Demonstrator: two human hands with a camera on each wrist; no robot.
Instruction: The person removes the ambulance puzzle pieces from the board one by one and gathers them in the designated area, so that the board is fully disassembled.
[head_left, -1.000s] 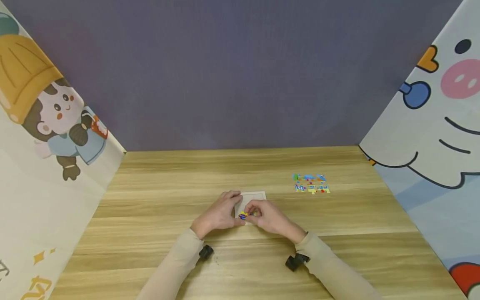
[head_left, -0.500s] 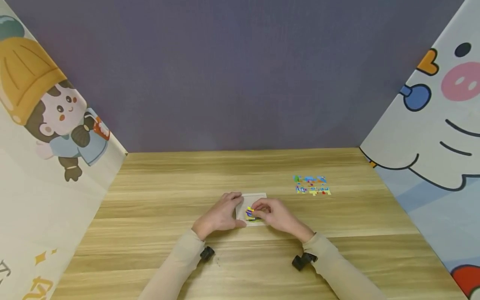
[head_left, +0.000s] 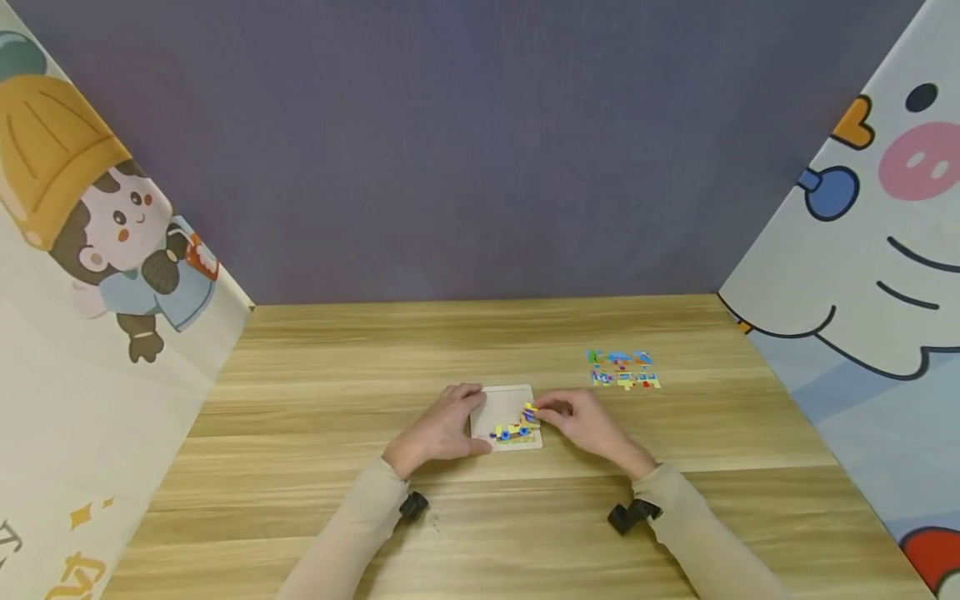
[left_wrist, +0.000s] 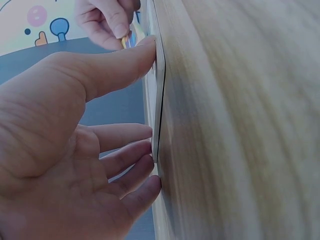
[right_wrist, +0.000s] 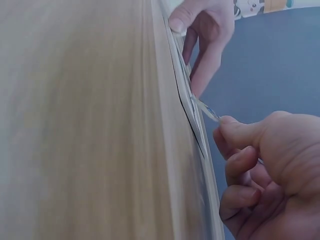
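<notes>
A pale puzzle board [head_left: 501, 405] with a raised rim lies flat on the table. Along its near right side are yellow puzzle pieces [head_left: 507, 432] printed with blue wheels. My left hand [head_left: 441, 423] steadies the board: the thumb presses its near left corner while the fairly straight fingers touch its left side, as the left wrist view shows. Between thumb and forefinger my right hand [head_left: 588, 425] pinches a small yellow-and-purple puzzle piece [head_left: 529, 412], tilted up at the board's right edge. In the right wrist view that thin piece [right_wrist: 209, 112] slants down to the board.
Several loose colourful puzzle pieces [head_left: 624, 369] lie in rows on the wooden table [head_left: 360, 350], to the right and beyond the board. A dark panel [head_left: 480, 150] stands behind the table, with cartoon-printed walls at both sides.
My right hand has moved right across the board with the pinched puzzle piece, from its middle to the right edge, uncovering the wheel-printed pieces. My left hand has stayed on the board.
</notes>
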